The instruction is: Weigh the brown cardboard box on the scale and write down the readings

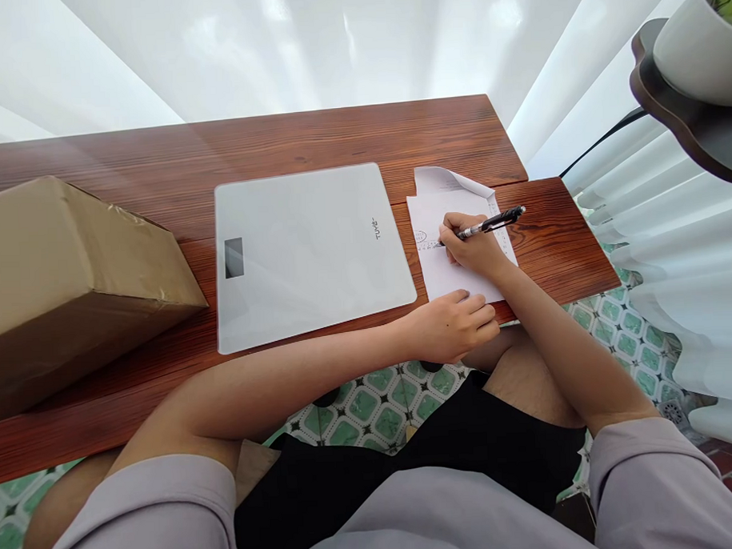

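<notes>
My right hand [470, 243] is closed around a black and clear pen [503, 219], its tip touching the white paper [441, 276]. Small handwriting and a circled note show at the paper's left side, and the far sheet curls up at its edge. My left hand [455, 326] rests at the near edge of the paper by the table's edge, empty, fingers loosely bent and slightly apart. Left of the paper lies a flat white glass scale [311, 256] with a dark display [234, 257] at its left end.
A taped brown cardboard box [35, 278] stands on the left of the reddish wooden table [301, 145]. White curtains [334, 51] hang behind and to the right. At upper right, a white plant pot [698, 51] sits on a dark wavy-edged stand [691, 135].
</notes>
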A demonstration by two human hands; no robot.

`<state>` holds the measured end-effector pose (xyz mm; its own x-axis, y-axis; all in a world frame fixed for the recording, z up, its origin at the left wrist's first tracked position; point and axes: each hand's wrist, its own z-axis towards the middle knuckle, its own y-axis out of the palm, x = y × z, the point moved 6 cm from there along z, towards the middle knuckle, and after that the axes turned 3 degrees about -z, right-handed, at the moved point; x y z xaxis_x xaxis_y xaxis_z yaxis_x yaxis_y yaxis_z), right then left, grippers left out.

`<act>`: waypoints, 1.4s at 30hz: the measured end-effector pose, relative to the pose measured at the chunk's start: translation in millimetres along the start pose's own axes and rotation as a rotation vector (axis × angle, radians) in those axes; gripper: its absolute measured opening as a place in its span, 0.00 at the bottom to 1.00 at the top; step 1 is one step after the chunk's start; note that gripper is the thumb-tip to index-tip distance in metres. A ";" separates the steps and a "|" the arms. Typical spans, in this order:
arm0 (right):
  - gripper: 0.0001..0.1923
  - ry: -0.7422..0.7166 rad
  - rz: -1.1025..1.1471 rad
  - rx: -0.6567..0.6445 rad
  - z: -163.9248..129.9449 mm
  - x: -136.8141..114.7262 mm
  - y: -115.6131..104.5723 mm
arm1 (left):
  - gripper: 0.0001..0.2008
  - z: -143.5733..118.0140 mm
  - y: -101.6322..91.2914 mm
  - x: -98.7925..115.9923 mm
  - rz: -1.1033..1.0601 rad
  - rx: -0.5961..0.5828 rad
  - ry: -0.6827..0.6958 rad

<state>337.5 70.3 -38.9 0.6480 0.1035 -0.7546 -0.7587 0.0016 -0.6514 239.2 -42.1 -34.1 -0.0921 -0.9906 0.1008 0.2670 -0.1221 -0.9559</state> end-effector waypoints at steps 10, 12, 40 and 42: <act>0.16 -0.011 0.047 0.048 2.0 0.0 -2.0 | 0.10 0.1 -2.3 0.7 0.019 0.037 0.008; 0.17 -0.028 0.047 0.052 1.8 -0.6 -1.9 | 0.10 0.5 -2.4 0.6 0.016 0.026 0.005; 0.11 0.216 -0.589 0.130 3.8 20.4 -56.6 | 0.10 0.7 1.1 0.9 0.038 0.028 0.016; 0.14 0.237 -0.598 0.112 4.8 18.5 -55.7 | 0.10 0.8 2.0 0.8 0.039 0.023 0.016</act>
<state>391.4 76.9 -16.3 0.9478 -0.1699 -0.2697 -0.2564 0.0962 -0.9618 240.4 -43.1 -35.7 -0.0967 -0.9936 0.0589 0.2928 -0.0850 -0.9524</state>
